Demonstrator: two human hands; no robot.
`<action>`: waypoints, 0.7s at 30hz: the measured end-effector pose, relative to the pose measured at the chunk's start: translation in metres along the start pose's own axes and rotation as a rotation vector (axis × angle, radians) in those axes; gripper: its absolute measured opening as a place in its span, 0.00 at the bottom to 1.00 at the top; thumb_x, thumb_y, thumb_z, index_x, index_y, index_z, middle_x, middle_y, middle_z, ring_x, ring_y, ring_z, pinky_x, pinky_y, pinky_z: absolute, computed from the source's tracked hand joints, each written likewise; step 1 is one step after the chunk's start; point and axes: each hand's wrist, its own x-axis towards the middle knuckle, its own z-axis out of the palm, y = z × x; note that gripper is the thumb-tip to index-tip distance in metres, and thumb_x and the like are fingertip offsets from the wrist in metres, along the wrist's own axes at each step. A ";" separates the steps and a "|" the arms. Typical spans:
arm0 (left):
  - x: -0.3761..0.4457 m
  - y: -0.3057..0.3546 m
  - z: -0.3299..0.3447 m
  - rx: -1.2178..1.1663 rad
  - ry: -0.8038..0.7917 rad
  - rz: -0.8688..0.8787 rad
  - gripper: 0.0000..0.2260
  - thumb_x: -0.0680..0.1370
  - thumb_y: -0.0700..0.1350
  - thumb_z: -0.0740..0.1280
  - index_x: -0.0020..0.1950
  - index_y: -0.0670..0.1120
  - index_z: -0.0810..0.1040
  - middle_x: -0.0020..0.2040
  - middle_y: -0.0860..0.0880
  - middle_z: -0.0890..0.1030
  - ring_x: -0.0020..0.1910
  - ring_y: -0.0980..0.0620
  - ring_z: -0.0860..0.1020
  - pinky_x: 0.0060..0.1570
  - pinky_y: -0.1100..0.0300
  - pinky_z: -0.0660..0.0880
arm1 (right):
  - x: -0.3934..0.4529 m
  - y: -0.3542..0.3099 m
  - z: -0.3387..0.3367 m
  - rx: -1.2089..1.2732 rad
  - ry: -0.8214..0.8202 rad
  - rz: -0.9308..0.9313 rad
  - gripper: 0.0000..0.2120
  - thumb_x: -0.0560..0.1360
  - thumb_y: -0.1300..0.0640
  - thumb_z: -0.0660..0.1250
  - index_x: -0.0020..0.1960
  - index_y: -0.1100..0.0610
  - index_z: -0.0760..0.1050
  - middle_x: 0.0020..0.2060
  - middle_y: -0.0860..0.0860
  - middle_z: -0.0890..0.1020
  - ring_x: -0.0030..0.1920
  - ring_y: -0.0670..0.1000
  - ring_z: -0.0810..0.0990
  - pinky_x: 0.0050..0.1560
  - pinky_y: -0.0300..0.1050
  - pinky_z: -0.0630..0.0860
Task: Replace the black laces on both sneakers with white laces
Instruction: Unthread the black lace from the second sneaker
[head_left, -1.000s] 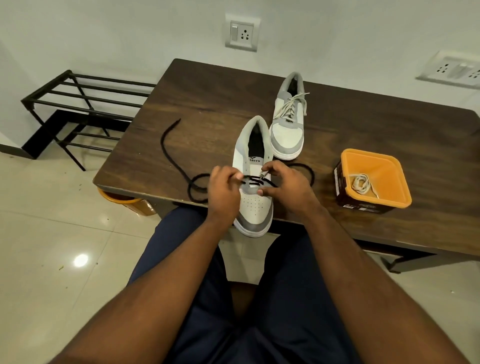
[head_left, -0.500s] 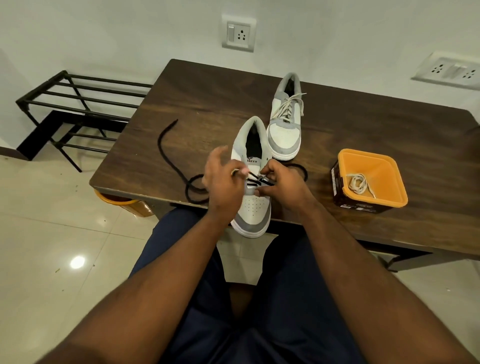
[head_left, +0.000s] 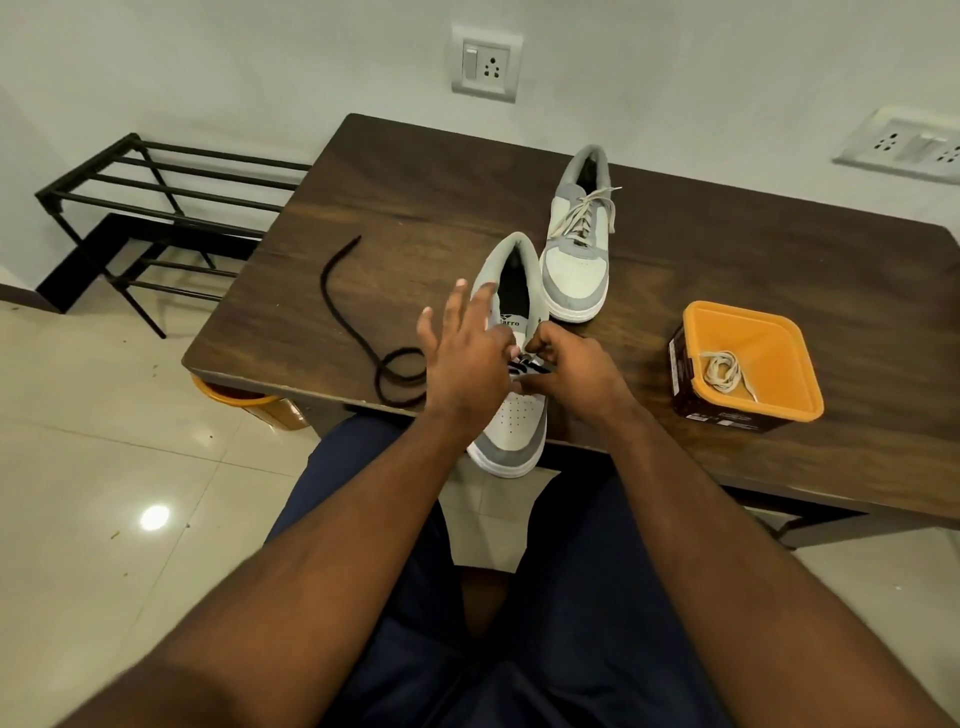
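Sneaker (head_left: 511, 421), perforated toe, round black lace (head_left: 363, 332)

Head view, downward over table (head_left: 426, 208)

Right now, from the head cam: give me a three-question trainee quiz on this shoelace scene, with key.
1. True or false: the far grey-and-white sneaker already has a white lace.
2. Where is the spare coiled white lace? A) on the dark wooden table B) in the orange-rimmed tub C) on the black metal rack
3. Which hand pinches the black lace on the near grey-and-white sneaker?

Key: 1 true. 2 B. 3 the right hand; the left hand has its fingers spread.
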 end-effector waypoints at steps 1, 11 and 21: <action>-0.004 -0.001 0.003 -0.214 0.148 -0.050 0.03 0.77 0.42 0.67 0.46 0.46 0.80 0.73 0.45 0.66 0.75 0.43 0.60 0.71 0.40 0.56 | 0.000 0.000 -0.001 -0.010 0.003 0.003 0.19 0.65 0.49 0.78 0.47 0.49 0.71 0.44 0.48 0.83 0.46 0.51 0.81 0.48 0.51 0.78; -0.026 -0.009 0.000 -0.328 0.386 -0.309 0.07 0.79 0.45 0.62 0.54 0.49 0.77 0.77 0.44 0.61 0.77 0.37 0.53 0.70 0.41 0.51 | 0.002 -0.001 -0.005 -0.240 -0.111 -0.040 0.18 0.72 0.43 0.70 0.60 0.44 0.72 0.51 0.45 0.81 0.51 0.51 0.79 0.48 0.46 0.74; -0.005 -0.009 0.005 0.094 0.073 0.016 0.03 0.78 0.45 0.67 0.49 0.53 0.80 0.79 0.45 0.56 0.78 0.34 0.43 0.72 0.33 0.44 | 0.006 -0.006 -0.006 -0.310 -0.162 0.016 0.20 0.72 0.39 0.67 0.63 0.40 0.71 0.58 0.44 0.79 0.59 0.51 0.77 0.60 0.56 0.73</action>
